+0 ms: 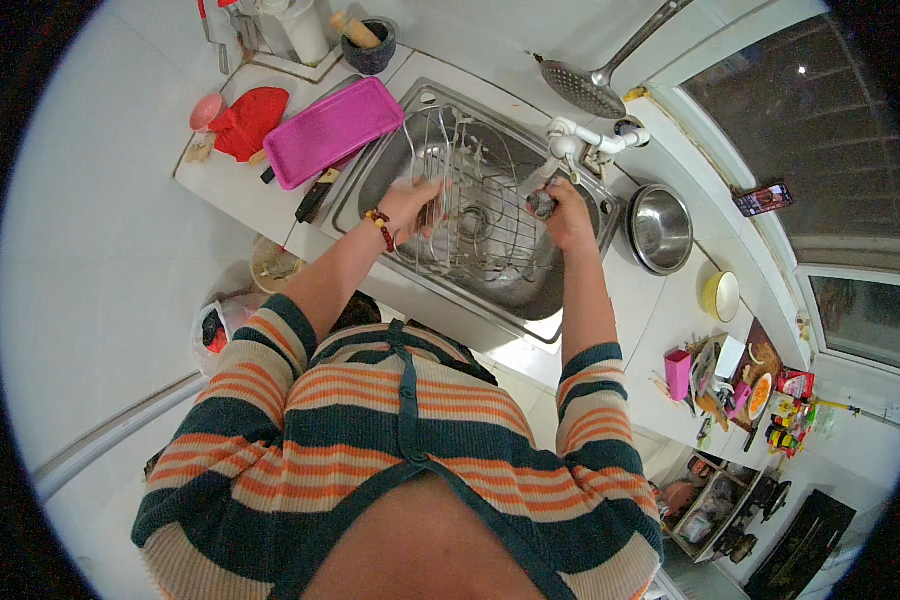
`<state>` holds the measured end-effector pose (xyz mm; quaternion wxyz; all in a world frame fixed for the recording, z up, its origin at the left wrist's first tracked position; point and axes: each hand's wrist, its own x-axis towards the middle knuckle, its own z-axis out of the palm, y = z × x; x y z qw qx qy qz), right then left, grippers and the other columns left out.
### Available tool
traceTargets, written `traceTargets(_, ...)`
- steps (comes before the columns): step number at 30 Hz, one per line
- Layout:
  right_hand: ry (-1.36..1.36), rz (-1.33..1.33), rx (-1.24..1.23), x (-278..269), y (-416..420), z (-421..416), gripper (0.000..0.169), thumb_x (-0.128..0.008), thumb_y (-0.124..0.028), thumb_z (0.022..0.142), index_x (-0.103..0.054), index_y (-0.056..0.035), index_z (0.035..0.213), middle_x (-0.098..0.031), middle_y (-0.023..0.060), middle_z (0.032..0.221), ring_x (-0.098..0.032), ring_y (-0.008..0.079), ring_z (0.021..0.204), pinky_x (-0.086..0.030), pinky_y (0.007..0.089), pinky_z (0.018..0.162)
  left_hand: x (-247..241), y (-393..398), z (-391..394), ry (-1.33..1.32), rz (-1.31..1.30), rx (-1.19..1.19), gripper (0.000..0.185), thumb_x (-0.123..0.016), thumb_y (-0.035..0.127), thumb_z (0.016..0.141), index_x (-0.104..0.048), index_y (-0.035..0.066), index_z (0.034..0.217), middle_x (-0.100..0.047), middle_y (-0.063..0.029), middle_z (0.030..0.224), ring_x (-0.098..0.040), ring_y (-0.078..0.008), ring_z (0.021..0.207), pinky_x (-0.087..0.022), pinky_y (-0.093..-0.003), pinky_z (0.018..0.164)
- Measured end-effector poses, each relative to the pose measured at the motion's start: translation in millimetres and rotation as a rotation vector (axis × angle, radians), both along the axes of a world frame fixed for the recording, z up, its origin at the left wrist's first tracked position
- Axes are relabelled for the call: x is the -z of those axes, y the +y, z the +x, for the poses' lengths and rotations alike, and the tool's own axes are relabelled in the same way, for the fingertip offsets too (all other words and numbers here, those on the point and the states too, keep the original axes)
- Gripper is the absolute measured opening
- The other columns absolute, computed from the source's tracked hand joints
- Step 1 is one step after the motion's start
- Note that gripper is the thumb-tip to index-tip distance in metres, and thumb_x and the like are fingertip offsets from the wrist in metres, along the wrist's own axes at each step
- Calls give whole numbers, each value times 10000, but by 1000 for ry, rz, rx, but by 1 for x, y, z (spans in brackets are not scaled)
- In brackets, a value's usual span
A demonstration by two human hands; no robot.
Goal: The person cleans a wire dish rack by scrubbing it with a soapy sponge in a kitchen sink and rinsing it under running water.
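A wire rack [504, 196] stands in the stainless steel sink [534, 304], its metal rods spanning much of the basin. My left hand [412, 206], with a beaded bracelet at the wrist, grips the rack's left end. In my right hand [574, 217] is a grey scrubber [541, 205], apparently steel wool, held just under the spout of the white faucet [568, 146]. Whether water is running from the spout is hard to tell. White suds cling to parts of the rack and the basin. Behind the rods the drain [473, 222] shows.
Left of the sink lie a magenta tray [335, 133], a dark-handled knife [316, 196] and a red cloth [253, 124]. A mortar [370, 56] sits behind. To the right are nested steel bowls [660, 229] and a yellow bowl [721, 296]. A skimmer [585, 86] hangs near the faucet.
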<state>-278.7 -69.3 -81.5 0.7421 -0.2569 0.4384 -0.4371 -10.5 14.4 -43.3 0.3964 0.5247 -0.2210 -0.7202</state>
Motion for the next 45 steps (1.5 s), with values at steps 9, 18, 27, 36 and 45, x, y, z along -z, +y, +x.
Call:
traceTargets(9, -82, -26, 134, -15, 6, -17, 274, -582, -156, 748, -614, -123, 1018, -552, -41, 862, -459, 101, 681, -434, 390, 719, 15, -4, 11, 46, -16, 32, 244, -573, 340, 827, -541, 121, 931, -556, 9, 735, -571, -116, 611, -472, -283, 465)
traceTargets(18, 458, 84, 147, -2, 16, 4, 260, -573, -137, 813, -535, -32, 1047, -553, 25, 881, -567, 189, 747, -499, 361, 682, 9, -2, 4, -48, -19, -18, 377, -624, 427, 766, -499, 71, 758, -533, -52, 605, -501, -136, 422, -400, -268, 368)
traceTargets(27, -106, -39, 51, 5, 15, 29, 182, -535, -81, 834, -541, -36, 1010, -545, 17, 768, -572, 149, 665, -517, 311, 694, 0, -7, 2, -68, 0, 4, 313, -624, 386, 780, -506, 105, 857, -506, -14, 638, -541, -143, 548, -429, -278, 437)
traceTargets(36, 231, 59, 185, 21, 11, 24, 237, -588, -289, 823, -552, -74, 916, -568, 13, 782, -554, 122, 687, -473, 302, 638, 7, -6, 1, -3, 6, -69, 351, -637, 411, 763, -475, 119, 655, -496, -14, 565, -513, -128, 470, -335, -263, 344)
traceTargets(45, 642, -444, -313, 26, 33, 39, 521, -640, -229, 773, -459, -69, 1235, -477, 111, 1219, -484, 178, 1003, -373, 272, 848, -5, -6, 1, -59, 30, -45, 349, -634, 391, 767, -463, 114, 641, -474, -25, 501, -467, -139, 397, -363, -268, 361)
